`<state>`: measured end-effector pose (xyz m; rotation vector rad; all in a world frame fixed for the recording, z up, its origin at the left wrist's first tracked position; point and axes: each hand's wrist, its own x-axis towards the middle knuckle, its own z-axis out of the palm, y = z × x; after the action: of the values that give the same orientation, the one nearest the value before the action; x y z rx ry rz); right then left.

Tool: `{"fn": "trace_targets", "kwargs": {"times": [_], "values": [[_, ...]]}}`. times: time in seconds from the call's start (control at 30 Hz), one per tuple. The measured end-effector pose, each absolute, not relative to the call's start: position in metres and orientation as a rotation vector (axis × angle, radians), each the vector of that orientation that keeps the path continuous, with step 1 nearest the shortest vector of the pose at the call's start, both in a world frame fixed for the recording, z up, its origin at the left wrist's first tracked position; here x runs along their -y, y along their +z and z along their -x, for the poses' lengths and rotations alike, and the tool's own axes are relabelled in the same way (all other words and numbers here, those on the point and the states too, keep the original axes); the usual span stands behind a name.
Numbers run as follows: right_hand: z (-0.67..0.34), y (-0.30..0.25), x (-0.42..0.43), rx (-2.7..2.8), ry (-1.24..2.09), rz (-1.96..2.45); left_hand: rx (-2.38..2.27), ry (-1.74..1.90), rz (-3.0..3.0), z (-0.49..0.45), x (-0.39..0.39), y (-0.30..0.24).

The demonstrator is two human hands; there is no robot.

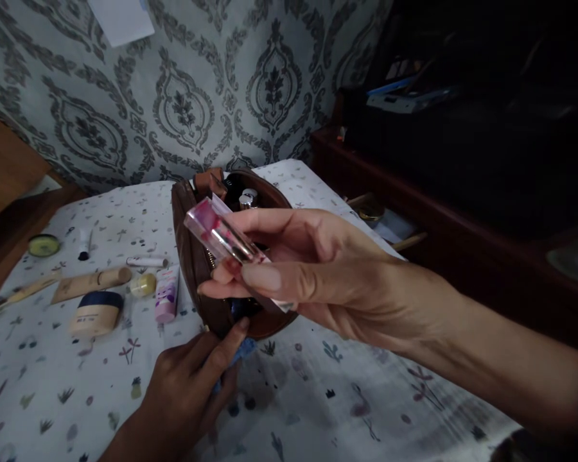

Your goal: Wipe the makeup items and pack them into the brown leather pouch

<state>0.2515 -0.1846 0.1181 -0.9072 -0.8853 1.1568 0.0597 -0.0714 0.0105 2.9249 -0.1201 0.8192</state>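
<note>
My right hand (298, 269) is raised in front of the camera, fingers and thumb pinched on a clear pink lipstick tube (218, 235) that points up and left. Behind it stands an open brown cosmetic pouch (192, 256) with several small items inside, on a white cloth with a small printed pattern (318, 398). My left hand (192, 385) rests low on the cloth at the pouch's near end, fingers curled on a blue thing (241, 353) that is mostly hidden.
Left of the pouch lie a pink tube (166, 295), a round beige jar (96, 313), a tan tube (89, 282), a white stick (147, 262) and a yellow-green lid (43, 244). A dark wooden cabinet (438, 224) stands at the right; patterned wallpaper (187, 96) is behind.
</note>
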Motion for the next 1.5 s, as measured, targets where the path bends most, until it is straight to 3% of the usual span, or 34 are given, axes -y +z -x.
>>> {"fn": "trace_targets", "kwargs": {"times": [0.53, 1.0, 1.5], "values": [[-0.244, 0.099, 0.175, 0.984, 0.870, 1.062, 0.140, 0.815, -2.928, -0.058, 0.070, 0.009], [-0.240, 0.089, 0.183, 1.547, 0.381, 1.776, 0.138, 0.819, -2.905, -0.058, 0.070, 0.011], [-0.245, 0.088, 0.188, 1.644, 0.328, 1.718, 0.132, 0.877, -2.967, -0.061, 0.073, 0.014]]}}
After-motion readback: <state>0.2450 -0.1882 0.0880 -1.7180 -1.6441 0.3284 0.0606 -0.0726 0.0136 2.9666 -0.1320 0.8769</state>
